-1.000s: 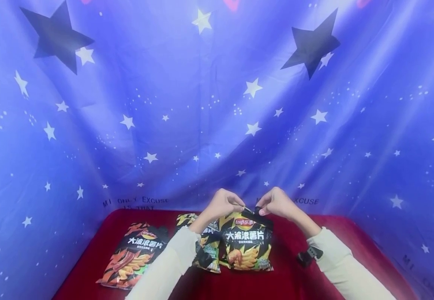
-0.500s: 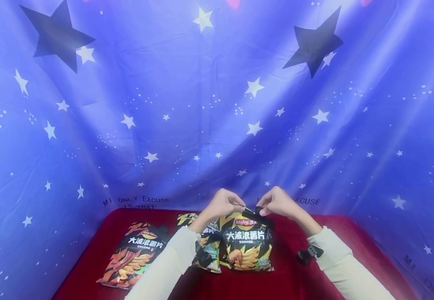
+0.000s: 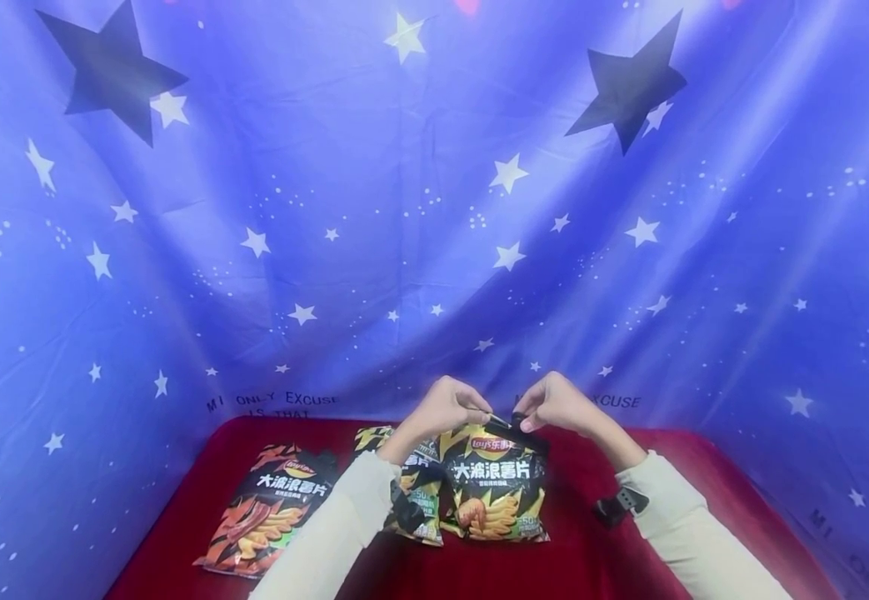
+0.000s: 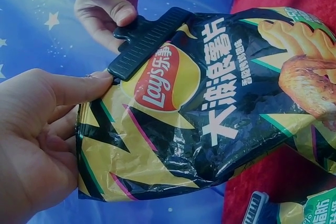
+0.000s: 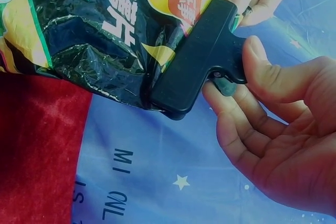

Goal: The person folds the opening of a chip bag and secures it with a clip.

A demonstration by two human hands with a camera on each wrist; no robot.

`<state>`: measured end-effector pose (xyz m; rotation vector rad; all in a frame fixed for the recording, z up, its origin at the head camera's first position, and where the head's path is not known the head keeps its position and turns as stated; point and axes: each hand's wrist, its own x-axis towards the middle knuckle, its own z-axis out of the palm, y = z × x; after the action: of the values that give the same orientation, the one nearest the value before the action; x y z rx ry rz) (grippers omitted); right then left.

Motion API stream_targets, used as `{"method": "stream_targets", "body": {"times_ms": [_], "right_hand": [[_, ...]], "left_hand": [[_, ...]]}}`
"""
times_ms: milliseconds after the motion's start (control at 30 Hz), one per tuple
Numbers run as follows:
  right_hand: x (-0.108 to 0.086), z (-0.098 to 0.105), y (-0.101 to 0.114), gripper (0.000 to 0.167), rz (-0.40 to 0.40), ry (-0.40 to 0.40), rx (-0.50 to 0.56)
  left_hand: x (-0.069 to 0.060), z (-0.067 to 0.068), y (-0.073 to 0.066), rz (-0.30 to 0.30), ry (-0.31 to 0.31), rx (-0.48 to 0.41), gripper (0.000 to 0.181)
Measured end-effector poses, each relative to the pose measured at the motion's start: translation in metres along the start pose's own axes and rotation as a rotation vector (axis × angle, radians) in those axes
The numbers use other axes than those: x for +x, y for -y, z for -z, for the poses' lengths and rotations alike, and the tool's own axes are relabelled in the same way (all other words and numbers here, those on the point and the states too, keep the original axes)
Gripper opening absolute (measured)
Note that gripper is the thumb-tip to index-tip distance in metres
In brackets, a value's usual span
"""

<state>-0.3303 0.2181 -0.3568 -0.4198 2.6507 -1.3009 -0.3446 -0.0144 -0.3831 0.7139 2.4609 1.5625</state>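
A black and yellow Lay's chip bag [image 3: 490,496] is lifted at its top end over the red surface. My left hand [image 3: 445,408] pinches the bag's top corner between thumb and fingers, as the left wrist view shows. Across part of the top edge sits a wide black bag clip [image 5: 197,59] with a ribbed bar, its grip on the bag partly hidden. My right hand [image 5: 283,124] pinches the clip's handles, thumb on the upper one and fingers underneath. The clip's end lies close beside my left thumb [image 4: 97,74].
An orange and black chip bag [image 3: 265,517] lies at the left, with a black clip [image 3: 322,462] at its top. Between the two, another yellow and black bag [image 3: 422,500] is partly covered by my left forearm. The red cloth [image 3: 674,492] meets a blue starry curtain [image 3: 404,208] behind.
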Motion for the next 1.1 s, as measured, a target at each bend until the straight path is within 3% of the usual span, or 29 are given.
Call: {"method": "stream_targets", "body": {"times_ms": [600,833,1100], "right_hand": [[-0.0006,0.0043,-0.0015,0.027,0.007,0.039,0.012],[0.0001,0.0047,-0.0020,0.027,0.010,0.051,-0.002],[-0.0015,0.0067,-0.0014,0.029,0.016,0.086,0.008]], "left_hand": [[0.0018,0.0009,0.0007,-0.015,0.046,0.046,0.012],[0.0017,0.0011,-0.0003,0.020,0.039,0.034,0.019],[0.0041,-0.0016,-0.0001,0.020,0.010,0.097,0.023]]}}
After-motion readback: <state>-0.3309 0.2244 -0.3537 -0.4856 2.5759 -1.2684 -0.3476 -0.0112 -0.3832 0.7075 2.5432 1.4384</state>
